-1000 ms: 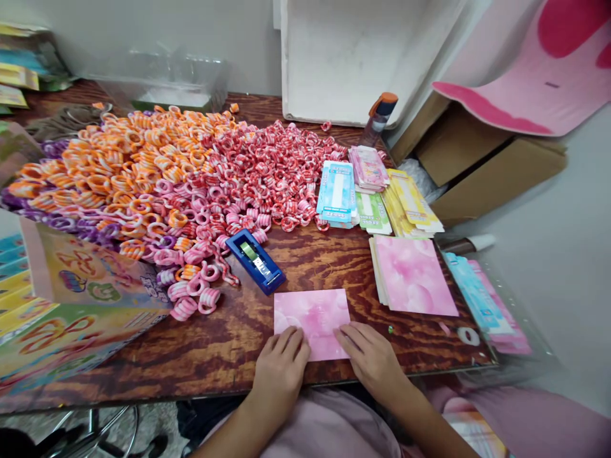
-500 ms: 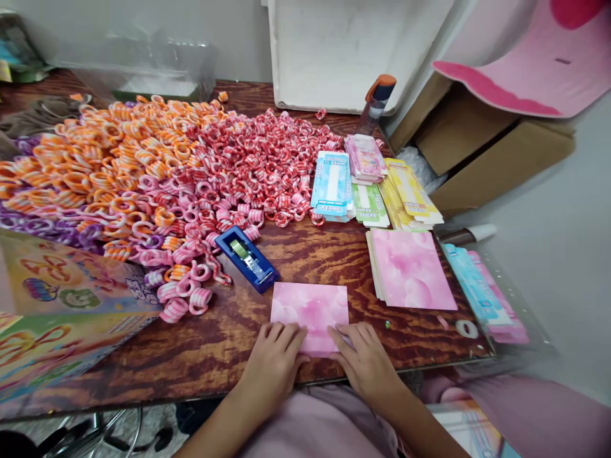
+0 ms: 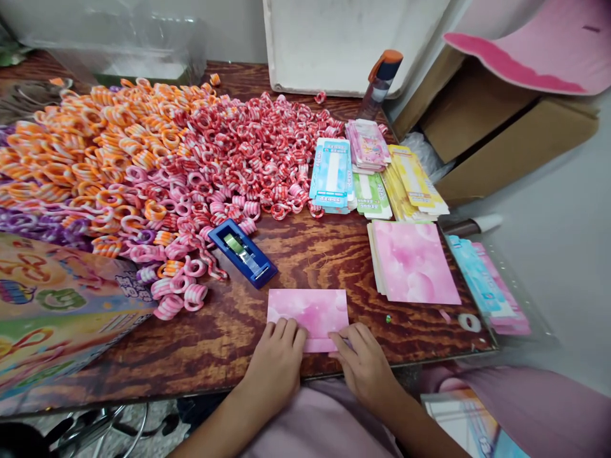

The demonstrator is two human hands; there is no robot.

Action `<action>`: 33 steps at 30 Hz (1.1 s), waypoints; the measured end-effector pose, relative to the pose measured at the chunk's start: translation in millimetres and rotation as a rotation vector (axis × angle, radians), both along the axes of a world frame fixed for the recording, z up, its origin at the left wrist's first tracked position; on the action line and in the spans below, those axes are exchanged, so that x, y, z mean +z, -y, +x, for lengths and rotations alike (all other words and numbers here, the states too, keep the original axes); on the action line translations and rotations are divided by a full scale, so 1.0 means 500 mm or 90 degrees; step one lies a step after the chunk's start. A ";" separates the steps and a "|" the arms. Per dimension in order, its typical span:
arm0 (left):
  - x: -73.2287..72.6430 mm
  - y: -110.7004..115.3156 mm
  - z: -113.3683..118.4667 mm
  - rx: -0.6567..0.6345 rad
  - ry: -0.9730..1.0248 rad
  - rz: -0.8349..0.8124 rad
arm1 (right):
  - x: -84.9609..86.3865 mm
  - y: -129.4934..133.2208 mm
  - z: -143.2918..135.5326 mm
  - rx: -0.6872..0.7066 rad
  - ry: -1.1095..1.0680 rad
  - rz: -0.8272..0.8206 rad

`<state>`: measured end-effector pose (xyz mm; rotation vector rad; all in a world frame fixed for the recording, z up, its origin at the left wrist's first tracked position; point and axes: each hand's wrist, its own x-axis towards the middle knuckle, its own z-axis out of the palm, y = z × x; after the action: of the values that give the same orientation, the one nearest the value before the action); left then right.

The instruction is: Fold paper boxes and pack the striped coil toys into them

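A pink cloud-patterned paper sheet [image 3: 308,312] lies on the table in front of me, with a narrow strip folded over along its near edge. My left hand [image 3: 279,353] is over its near left corner, bent fingers pressing on the paper, the thumb hidden. At the near right corner my right hand [image 3: 363,359] pinches the folded edge between thumb and fingers. Beyond the sheet, to the left, rests a blue tape dispenser [image 3: 243,253]. A stack of similar pink sheets [image 3: 415,261] is to the right.
A wide heap of striped coiled rings [image 3: 191,152] covers the table's back left. Printed blue cards [image 3: 331,175] and yellow cards [image 3: 415,181] lie in piles beside a bottle [image 3: 379,86]. A colourful printed box [image 3: 62,305] stands at left, cardboard boxes [image 3: 520,152] at right.
The strip along the sheet's near edge shows more clearly, and the sheet looks shorter front to back. My left thumb has gone out of sight. The camera view has shifted slightly.
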<state>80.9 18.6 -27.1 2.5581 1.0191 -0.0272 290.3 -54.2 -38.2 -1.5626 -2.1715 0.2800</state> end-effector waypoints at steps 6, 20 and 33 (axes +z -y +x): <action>0.011 -0.004 0.004 -0.029 -0.032 -0.008 | -0.002 0.006 -0.004 -0.016 -0.026 -0.036; 0.009 -0.002 0.012 -0.023 -0.055 -0.009 | -0.019 0.024 -0.005 -0.037 -0.065 -0.063; -0.005 0.003 0.002 -0.099 0.061 0.186 | -0.013 -0.061 0.059 -0.039 -0.010 0.047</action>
<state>82.0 16.9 -29.7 2.8655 0.8389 0.2162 319.9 -23.8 -44.9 -1.5768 -2.0933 0.1896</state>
